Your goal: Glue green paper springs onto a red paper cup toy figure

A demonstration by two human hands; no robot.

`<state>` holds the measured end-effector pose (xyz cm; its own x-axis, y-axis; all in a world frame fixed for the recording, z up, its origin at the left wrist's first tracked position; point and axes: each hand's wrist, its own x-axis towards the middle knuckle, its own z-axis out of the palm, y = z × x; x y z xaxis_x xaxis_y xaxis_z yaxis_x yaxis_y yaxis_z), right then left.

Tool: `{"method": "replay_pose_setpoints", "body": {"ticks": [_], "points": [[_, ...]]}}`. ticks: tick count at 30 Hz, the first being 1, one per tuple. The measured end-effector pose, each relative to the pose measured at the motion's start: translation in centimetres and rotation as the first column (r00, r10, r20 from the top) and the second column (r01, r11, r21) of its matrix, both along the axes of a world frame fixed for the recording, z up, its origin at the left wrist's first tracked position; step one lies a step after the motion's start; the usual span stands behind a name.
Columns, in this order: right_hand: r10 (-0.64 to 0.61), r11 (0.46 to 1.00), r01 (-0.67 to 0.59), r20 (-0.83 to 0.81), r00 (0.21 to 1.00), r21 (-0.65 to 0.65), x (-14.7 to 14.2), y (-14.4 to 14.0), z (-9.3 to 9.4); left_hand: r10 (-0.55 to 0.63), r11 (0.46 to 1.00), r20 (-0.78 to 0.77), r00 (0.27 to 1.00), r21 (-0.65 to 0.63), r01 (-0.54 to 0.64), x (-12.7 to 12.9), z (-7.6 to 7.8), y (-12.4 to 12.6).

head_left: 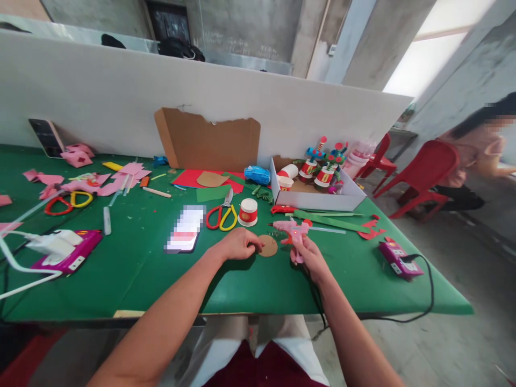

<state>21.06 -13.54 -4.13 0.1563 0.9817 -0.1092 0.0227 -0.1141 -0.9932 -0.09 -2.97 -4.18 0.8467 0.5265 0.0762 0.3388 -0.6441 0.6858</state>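
My right hand (312, 258) is wrapped round the handle of a pink hot glue gun (296, 230), whose nozzle points left, with a clear glue stick at its back. A round brown cardboard disc (268, 246) lies on the table just left of the gun. The curled fingers of my left hand (239, 243) grip its left edge. Behind the disc stands a small red and white paper cup (248, 212). Scissors (223, 212) with red and yellow handles lie beside the cup, a little beyond my left hand.
On the green table (161, 290) lie a phone (187, 228), pink paper scraps (131, 172), a second pair of scissors (69, 202) and green strips (330, 221). A white box (318, 200) holds decorated cups. Purple power strips (399, 259) sit at both sides. Another person sits at right.
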Motion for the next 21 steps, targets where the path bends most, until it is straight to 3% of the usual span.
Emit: {"method": "replay_pose_setpoints", "body": {"ticks": [3,6,10,12,15,18,21], "points": [[0.01,1.0,-0.01,0.035,0.999,0.001,0.8,-0.7,0.5,-0.001,1.0,0.011,1.0,-0.007,0.001,-0.1,0.0,0.0],[-0.086,0.995,0.08,0.103,0.991,0.063,1.4,-1.3,1.6,0.003,1.0,0.016,1.0,0.009,-0.003,-0.2,0.0,-0.1],[-0.202,0.978,0.191,0.157,0.967,0.084,1.9,-1.6,2.6,0.159,0.977,0.006,0.987,0.14,-0.158,0.3,0.4,-0.1],[-0.264,0.964,0.252,0.157,0.952,0.088,1.8,-1.7,2.3,0.242,0.948,-0.021,0.97,0.216,-0.232,1.1,0.9,0.0],[-0.347,0.936,0.335,0.119,0.93,0.109,1.2,-1.6,0.9,0.281,0.927,-0.139,0.95,0.294,-0.232,3.0,1.7,0.2],[-0.34,0.937,0.332,0.076,0.937,0.107,0.6,-1.7,-0.3,0.302,0.925,-0.286,0.909,0.318,-0.208,5.1,2.1,0.5],[-0.3,0.951,0.292,0.071,0.951,0.101,0.4,-1.8,-0.6,0.331,0.921,-0.34,0.88,0.32,-0.223,6.9,1.8,0.6]]}}
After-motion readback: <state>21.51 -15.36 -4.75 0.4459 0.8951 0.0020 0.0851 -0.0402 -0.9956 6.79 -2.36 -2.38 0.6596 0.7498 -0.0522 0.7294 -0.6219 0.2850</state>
